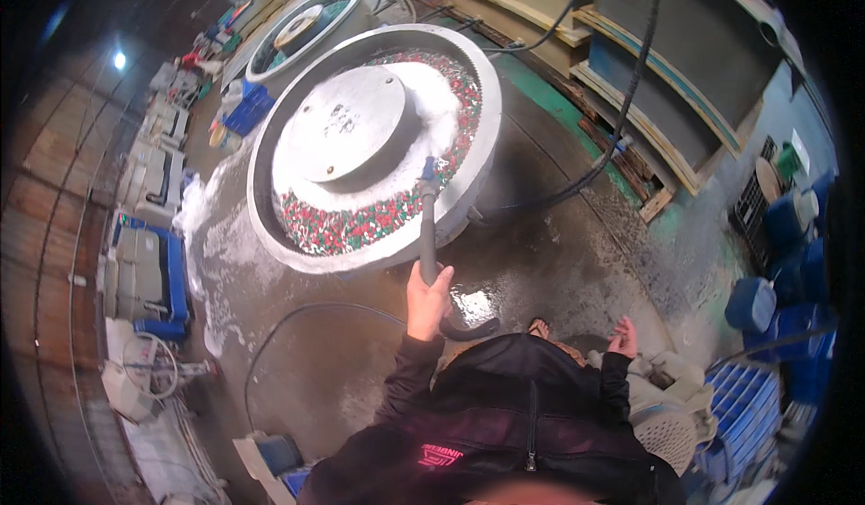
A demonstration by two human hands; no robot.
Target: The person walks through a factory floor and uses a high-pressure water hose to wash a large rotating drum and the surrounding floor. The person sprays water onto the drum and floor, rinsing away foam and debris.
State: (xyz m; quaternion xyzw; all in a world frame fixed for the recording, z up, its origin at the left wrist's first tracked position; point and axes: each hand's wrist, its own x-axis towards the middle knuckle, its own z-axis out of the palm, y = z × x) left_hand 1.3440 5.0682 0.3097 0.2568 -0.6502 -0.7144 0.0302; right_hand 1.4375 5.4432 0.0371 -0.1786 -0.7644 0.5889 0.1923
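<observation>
Clearly, the work in hand is hosing down the big round tub of red, green and white pellets, and the left hand does it. Its fingers are wrapped tight around the grey hose, whose blue nozzle hangs just over the tub's near rim, above the pellets and the white foam beside the central dome.

To do it well, the person would probably keep the nozzle low and aimed inward, sweep it along the ring of pellets, and hold a firm grip so the hose does not kick. The wet floor looks slippery, so steady feet matter, and the slack hose looping on the ground could trip them.

The right hand hangs free at the person's side with its fingers loosely spread, holding nothing, just above a pale machine housing.

Counting from the left: one blue-framed pale unit at the wall, two round tubs, the second one further back, one hose in hand, one thick black cable running off to the right, and several blue drums at the far right, too crowded to number exactly.
</observation>
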